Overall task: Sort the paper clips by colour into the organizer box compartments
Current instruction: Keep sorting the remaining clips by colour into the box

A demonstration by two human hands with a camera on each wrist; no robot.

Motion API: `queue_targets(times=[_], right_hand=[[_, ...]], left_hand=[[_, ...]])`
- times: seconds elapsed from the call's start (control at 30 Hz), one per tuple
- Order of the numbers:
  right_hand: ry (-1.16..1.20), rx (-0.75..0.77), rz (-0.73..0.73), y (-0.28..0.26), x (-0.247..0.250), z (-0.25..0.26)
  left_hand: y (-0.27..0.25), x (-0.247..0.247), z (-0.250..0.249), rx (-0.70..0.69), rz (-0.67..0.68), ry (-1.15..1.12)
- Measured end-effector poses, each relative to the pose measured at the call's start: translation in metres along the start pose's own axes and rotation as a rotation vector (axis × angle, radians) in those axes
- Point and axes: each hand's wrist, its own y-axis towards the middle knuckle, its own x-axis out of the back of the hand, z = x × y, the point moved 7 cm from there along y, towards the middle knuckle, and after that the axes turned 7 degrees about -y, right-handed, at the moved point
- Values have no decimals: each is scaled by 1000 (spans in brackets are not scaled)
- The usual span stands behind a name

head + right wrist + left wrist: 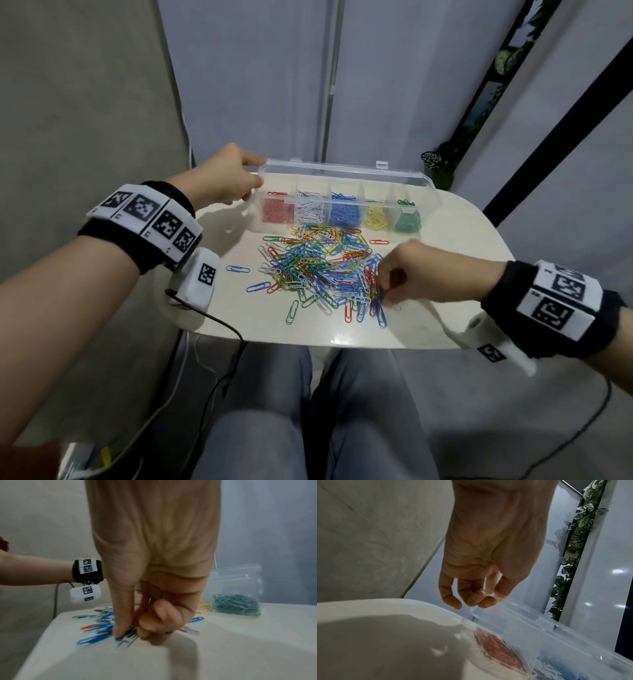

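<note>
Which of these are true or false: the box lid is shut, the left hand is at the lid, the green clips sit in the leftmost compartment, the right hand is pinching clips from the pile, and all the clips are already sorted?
1. The box lid is shut. False: it stands open.
2. The left hand is at the lid. True: its fingers hold the lid's left end.
3. The green clips sit in the leftmost compartment. False: they are in the rightmost one; the red clips are leftmost.
4. The right hand is pinching clips from the pile. True: blue clips hang from its fingers.
5. All clips are sorted. False: a mixed pile lies on the table.
</note>
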Motion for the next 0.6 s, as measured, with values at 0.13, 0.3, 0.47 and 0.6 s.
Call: queue_targets(times=[0.13, 0.3, 0.47, 0.6], right_hand=[[98, -119, -195, 8, 26, -21], [104, -292, -266, 1, 41, -48], [-100, -385, -130, 4, 25, -49], [11, -261, -159, 18, 24, -20]], left_hand=[[0, 1, -1, 0, -3, 11], [2, 1, 0, -1, 0, 15], [3, 0, 1, -2, 0, 2], [3, 0, 2, 3, 1, -1]])
